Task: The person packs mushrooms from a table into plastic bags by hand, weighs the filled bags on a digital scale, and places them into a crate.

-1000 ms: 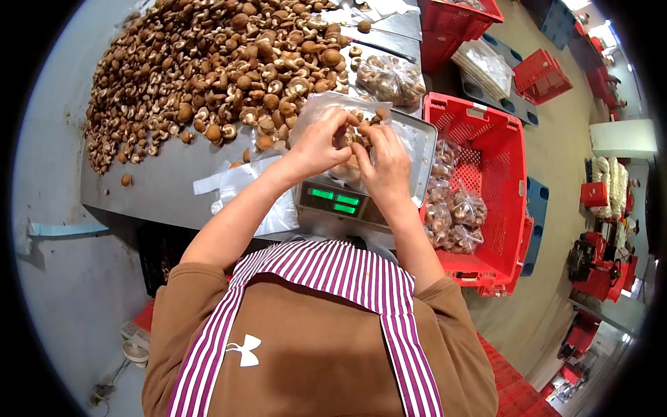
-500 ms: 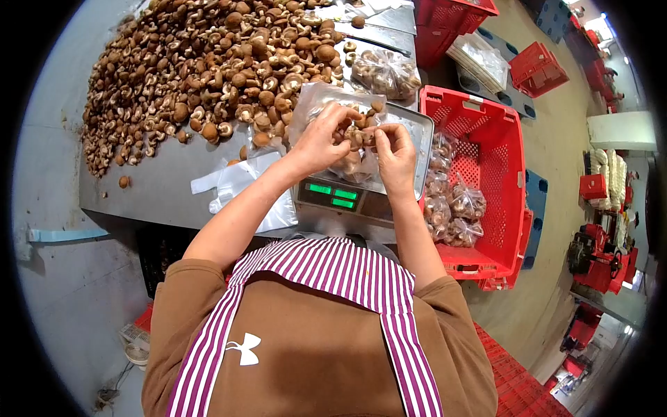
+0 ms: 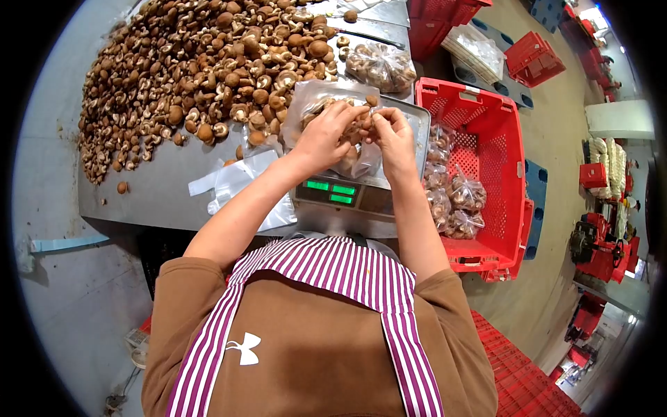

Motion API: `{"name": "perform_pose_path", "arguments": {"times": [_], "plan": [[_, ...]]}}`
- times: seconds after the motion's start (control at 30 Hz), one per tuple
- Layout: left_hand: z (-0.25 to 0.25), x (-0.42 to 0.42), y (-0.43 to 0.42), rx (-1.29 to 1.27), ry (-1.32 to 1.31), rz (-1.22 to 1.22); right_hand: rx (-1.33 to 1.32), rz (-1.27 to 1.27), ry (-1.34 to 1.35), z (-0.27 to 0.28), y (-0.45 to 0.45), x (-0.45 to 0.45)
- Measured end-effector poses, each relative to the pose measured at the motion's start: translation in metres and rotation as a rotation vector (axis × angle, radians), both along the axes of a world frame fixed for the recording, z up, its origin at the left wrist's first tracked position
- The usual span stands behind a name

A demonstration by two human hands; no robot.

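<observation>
A clear plastic bag (image 3: 300, 104) holding brown-capped mushrooms lies open on a weighing scale (image 3: 419, 132). Over the bag my two hands come together, fingertips nearly touching. My left hand (image 3: 325, 137) is curled with its fingers closed round a mushroom (image 3: 362, 125), which is partly hidden. From the other side my right hand (image 3: 394, 142) pinches thumb and forefinger close to that mushroom; what lies between those fingertips is too small to make out. Green digits glow on the scale's display (image 3: 330, 191), below my wrists.
A big heap of mushrooms (image 3: 187, 69) covers the table's left and back. Flat plastic bags (image 3: 243, 184) lie left of the scale. Behind it sits a filled bag (image 3: 381, 67). To the right, a red crate (image 3: 497, 153) holds several filled bags (image 3: 465, 194). More red crates (image 3: 533, 59) stand beyond.
My hands have drawn closer together over the bag, the right fingertips moving in toward the left ones. The whole view has shifted slightly.
</observation>
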State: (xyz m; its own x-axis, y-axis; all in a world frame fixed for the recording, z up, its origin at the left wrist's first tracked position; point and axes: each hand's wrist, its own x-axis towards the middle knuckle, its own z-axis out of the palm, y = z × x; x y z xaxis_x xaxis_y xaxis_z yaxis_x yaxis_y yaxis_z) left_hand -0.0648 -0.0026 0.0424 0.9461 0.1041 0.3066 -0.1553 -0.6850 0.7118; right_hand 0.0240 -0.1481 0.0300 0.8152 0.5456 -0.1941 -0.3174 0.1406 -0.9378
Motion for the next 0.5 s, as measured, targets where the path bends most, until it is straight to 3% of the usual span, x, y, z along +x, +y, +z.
{"name": "perform_pose_path", "arguments": {"times": [0.1,0.27,0.33,0.37,0.4,0.47,0.5], "plan": [[-0.004,0.003,0.003,0.038,-0.042,0.024,0.133,-0.055,0.007,-0.003,0.0,0.004],[-0.021,0.012,0.012,-0.007,0.006,0.053,0.131,-0.078,0.046,0.007,-0.012,0.002],[-0.016,0.013,0.009,-0.208,0.047,-0.092,0.152,-0.044,0.022,0.006,-0.013,0.003],[-0.012,0.011,0.005,-0.459,0.142,-0.157,0.151,-0.046,0.02,0.004,-0.013,0.002],[-0.012,0.01,0.002,-0.46,0.142,-0.159,0.142,-0.028,0.03,0.002,-0.012,0.002],[-0.011,0.009,-0.001,-0.934,0.396,-0.216,0.132,-0.011,0.042,0.001,-0.012,0.001],[-0.017,0.012,0.0,-0.854,0.328,-0.201,0.131,-0.014,0.056,0.004,-0.012,0.0]]}}
